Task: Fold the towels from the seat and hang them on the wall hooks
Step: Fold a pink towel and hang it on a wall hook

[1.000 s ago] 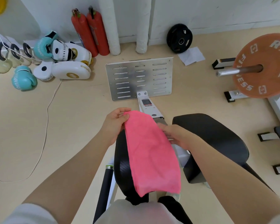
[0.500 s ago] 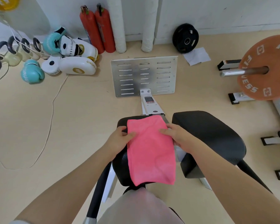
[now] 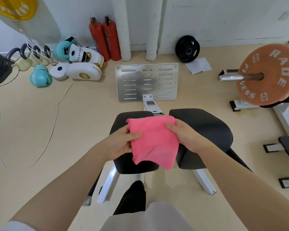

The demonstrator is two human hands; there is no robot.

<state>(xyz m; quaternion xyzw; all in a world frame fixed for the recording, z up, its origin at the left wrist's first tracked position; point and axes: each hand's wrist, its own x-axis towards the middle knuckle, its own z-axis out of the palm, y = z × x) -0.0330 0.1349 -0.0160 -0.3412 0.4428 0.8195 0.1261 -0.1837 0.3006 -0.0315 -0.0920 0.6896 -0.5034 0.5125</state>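
The pink terry-cloth towel is folded into a short, thick rectangle and held just above the black padded seat of a gym machine. The left hand pinches its left edge, thumb on top; the right hand clamps its right edge the same way. Folding of this towel looks close to done; hanging is still ahead, and no wall hooks are in view. No other towels show on the seat. The floor is pale beige, with a slotted metal footplate, two red fire extinguishers by the white wall, boxing gloves and pads, and an orange weight plate on a bar.
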